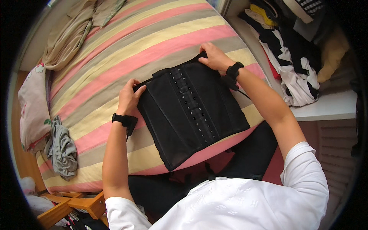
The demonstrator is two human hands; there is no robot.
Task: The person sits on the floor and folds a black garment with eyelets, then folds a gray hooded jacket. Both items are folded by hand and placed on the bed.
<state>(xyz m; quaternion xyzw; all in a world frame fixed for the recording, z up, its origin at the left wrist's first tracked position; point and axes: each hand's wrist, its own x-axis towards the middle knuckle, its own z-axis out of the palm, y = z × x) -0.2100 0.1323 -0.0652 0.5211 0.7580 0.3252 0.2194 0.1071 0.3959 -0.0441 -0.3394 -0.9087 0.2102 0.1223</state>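
Note:
A black waist-trainer corset [187, 112] lies spread on a bed with a striped sheet [149, 60] in pink, yellow and grey. Rows of metal hooks and eyes run down its middle, from the far edge to the near one. My left hand [130, 96] pinches the corset's far left corner between thumb and fingers. At the far right corner, my right hand [215, 56] grips the fabric the same way. A black strap with a small device is around each wrist. The corset's near edge rests by the bed's front edge, above my knees.
Piled clothes [287, 57] fill a white shelf [325, 106] at right. Left on the bed are a crumpled grey garment [61, 149], a pink patterned pillow [34, 106] and beige cloth [69, 37]. A wooden frame [83, 201] stands at lower left.

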